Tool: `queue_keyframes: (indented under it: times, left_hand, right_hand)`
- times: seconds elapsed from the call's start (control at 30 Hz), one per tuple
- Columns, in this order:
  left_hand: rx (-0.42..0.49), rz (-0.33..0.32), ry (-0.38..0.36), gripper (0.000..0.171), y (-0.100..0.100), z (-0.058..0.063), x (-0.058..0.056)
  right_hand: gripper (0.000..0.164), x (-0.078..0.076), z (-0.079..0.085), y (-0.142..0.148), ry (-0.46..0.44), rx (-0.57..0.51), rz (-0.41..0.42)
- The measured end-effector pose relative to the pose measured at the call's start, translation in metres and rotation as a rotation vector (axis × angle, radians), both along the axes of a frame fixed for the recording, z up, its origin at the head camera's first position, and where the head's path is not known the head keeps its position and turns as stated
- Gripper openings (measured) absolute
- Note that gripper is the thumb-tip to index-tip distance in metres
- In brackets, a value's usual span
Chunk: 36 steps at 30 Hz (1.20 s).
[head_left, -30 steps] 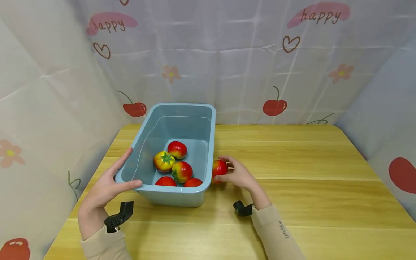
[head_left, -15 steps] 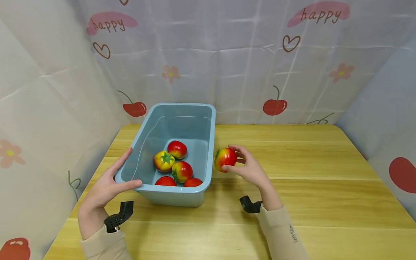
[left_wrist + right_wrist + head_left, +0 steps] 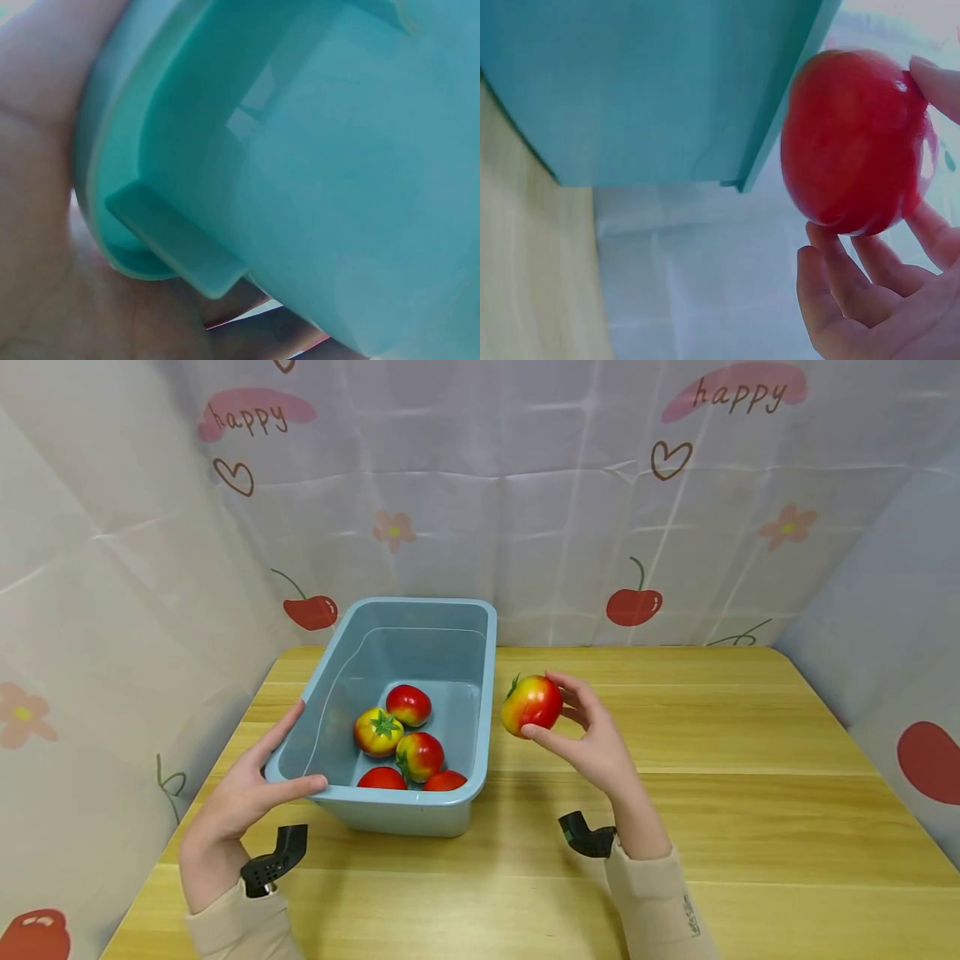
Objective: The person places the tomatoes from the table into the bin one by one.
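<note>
My right hand (image 3: 602,747) holds a red and yellow tomato (image 3: 531,706) with a green leafy top between thumb and fingers. The tomato is in the air, to the right of a blue plastic bin (image 3: 397,817). In the right wrist view, the tomato's red side (image 3: 855,142) shows beside the bin's outer wall (image 3: 652,97). At the bin's near left corner, my left hand (image 3: 243,793) grips the rim, with the thumb over the front edge. The left wrist view shows the palm around that corner (image 3: 124,187). Several tomatoes (image 3: 420,756) lie inside the bin, the nearest partly hidden by its front rim.
The bin stands on the left part of a wooden table (image 3: 675,760), whose surface stretches to the right. A white curtain (image 3: 555,510) printed with cherries, flowers and hearts hangs behind the table, with more sheets at both sides.
My right hand has lifted the tomato from beside the bin's right wall, moving it up and slightly right. The left hand and the bin stay where they were.
</note>
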State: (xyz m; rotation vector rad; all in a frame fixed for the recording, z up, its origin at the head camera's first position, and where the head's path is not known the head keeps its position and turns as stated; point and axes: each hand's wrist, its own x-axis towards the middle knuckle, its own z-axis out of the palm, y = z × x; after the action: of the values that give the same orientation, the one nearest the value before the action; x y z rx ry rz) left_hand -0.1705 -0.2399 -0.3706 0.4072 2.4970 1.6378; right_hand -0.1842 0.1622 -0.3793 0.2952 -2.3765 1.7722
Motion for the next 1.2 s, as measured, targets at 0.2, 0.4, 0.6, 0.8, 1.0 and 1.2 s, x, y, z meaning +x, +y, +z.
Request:
queue_keyframes:
  times: [0.2, 0.4, 0.6, 0.8, 1.0, 1.2]
  left_hand:
    - [0.007, 0.001, -0.010, 0.088, 0.000, 0.001, 0.000]
    - [0.015, -0.002, -0.015, 0.088, 0.000, 0.000, 0.000]
    - [0.016, -0.005, -0.008, 0.088, 0.000, -0.001, 0.000]
    - [0.006, -0.002, -0.004, 0.089, 0.000, -0.001, 0.000]
    - [0.005, -0.006, 0.002, 0.089, 0.000, 0.000, -0.001]
    - [0.004, -0.005, 0.004, 0.089, 0.000, 0.000, 0.000]
  right_hand:
    - [0.065, 0.007, 0.008, -0.009, 0.082, -0.059, 0.018]
    - [0.062, 0.018, 0.019, -0.023, 0.143, -0.113, 0.047]
    - [0.064, 0.020, 0.014, -0.036, 0.167, -0.144, 0.081]
    - [0.063, 0.034, 0.030, -0.053, 0.165, -0.139, 0.112]
    - [0.062, 0.038, 0.033, -0.060, 0.168, -0.121, 0.135]
    - [0.062, 0.040, 0.032, -0.067, 0.173, -0.114, 0.148]
